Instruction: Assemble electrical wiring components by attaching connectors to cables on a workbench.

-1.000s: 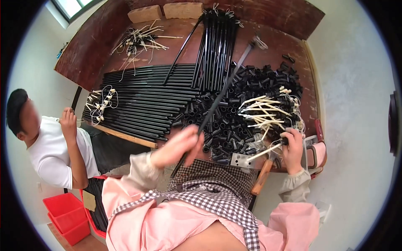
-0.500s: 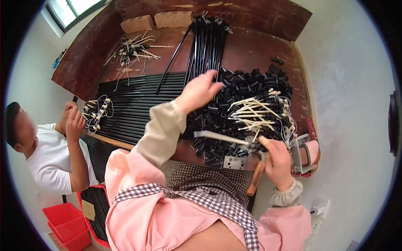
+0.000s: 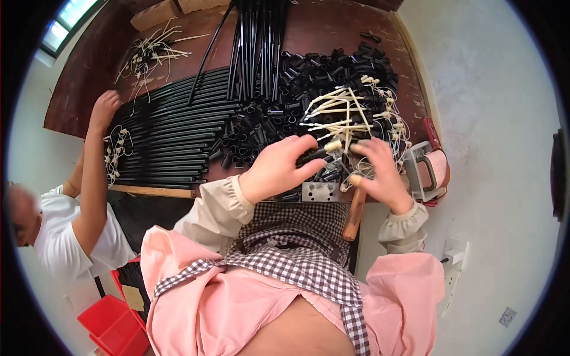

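Note:
My left hand (image 3: 279, 169) hovers over the near edge of the table, its thumb and fingers apart and nothing held in them. A short cream cylinder (image 3: 333, 145) lies just beyond its fingertips. My right hand (image 3: 383, 175) is curved with thumb and forefinger spread, beside a wooden handle (image 3: 355, 215) that sticks out past the table edge. Between the two hands are a small dark part and thin white cord. A pile of cream sticks (image 3: 341, 113) with black fittings and white cords lies just beyond my hands, on top of many short black tube pieces (image 3: 261, 127).
Long black rods (image 3: 172, 133) lie in rows at left; more black rods (image 3: 255, 47) lie at the back. A perforated metal plate (image 3: 320, 191) sits at the front edge. A clear box (image 3: 421, 169) stands at right. A co-worker's hand (image 3: 105, 108) reaches over the left side.
My left hand has come back from the black rods to near my right hand. The cream stick has left my right hand, whose fingers have spread. The head view has shifted; the co-worker's arm has reached farther.

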`<state>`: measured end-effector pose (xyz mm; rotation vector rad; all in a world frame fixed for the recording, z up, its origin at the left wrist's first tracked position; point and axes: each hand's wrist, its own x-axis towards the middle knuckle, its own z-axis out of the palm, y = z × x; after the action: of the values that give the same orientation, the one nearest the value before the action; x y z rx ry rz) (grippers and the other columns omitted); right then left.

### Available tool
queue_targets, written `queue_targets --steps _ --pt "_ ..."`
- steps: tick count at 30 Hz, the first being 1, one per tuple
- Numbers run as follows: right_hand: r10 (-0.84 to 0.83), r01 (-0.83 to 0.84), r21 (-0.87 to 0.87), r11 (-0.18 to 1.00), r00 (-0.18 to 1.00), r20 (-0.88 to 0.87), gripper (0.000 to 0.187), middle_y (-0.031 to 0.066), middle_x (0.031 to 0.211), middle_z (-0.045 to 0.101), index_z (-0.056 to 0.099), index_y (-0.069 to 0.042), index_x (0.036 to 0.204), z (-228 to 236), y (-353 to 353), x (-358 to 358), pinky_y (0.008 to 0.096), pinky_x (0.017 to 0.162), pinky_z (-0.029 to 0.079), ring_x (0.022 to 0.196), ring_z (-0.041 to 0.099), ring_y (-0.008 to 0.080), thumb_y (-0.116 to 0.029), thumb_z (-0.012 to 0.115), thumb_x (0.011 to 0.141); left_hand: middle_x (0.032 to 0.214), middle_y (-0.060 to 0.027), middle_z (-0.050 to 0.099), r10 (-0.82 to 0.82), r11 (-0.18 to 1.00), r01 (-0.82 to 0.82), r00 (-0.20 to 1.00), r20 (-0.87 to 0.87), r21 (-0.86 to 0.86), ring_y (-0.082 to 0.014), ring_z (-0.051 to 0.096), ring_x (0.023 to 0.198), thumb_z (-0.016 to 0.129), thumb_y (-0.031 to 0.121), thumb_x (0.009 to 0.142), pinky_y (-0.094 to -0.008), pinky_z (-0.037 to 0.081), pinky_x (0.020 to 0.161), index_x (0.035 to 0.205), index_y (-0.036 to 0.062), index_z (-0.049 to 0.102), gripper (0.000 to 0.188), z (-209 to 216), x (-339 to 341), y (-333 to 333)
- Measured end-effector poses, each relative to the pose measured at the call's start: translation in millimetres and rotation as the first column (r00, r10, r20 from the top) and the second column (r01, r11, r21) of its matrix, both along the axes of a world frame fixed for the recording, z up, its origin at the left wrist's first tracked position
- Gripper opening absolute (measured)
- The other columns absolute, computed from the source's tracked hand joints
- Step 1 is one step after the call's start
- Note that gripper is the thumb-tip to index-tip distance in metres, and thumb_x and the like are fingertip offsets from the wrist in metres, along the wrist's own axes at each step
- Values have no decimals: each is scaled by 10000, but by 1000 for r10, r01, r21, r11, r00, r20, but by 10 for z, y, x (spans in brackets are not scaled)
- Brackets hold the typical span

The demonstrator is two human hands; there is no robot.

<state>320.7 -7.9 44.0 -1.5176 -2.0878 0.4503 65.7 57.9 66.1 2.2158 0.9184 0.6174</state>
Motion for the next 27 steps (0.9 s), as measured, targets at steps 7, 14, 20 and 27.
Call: queue_targets --steps 7,14,20,27 --pt "-82 63 154 986 989 120 303 119 1180 540 648 -83 992 -199 -188 -101 479 1009 327 1198 406 377 -177 705 710 819 -120 597 -208 945 183 976 -69 -271 -229 589 692 609 165 823 -337 477 626 1034 44 599 243 156 153 -46" --pt "-114 121 122 985 992 -58 180 101 1069 594 667 -69 913 -159 -435 122 437 958 381 1111 480 348 -127 667 743 759 -66 552 -308 877 431 844 439 -212 -106 526 591 575 86 848 -243 425 543 1059 12 599 224 -213 371 -356" --pt "9 -2 50 999 990 -143 234 131 1089 594 648 -50 1027 -67 -686 -14 430 941 396 1061 514 357 -149 609 819 749 -18 518 188 749 291 768 612 -595 -61 484 558 535 9 848 -193 371 499 1082 -15 593 243 -216 401 -468" --pt "-122 128 25 991 978 -171 363 131 1056 593 575 -16 1150 -123 -592 119 384 874 433 1000 541 306 -167 622 823 738 -40 527 65 787 395 711 700 -474 -79 471 515 548 -31 805 -213 354 458 1003 -37 620 211 -121 29 -491"
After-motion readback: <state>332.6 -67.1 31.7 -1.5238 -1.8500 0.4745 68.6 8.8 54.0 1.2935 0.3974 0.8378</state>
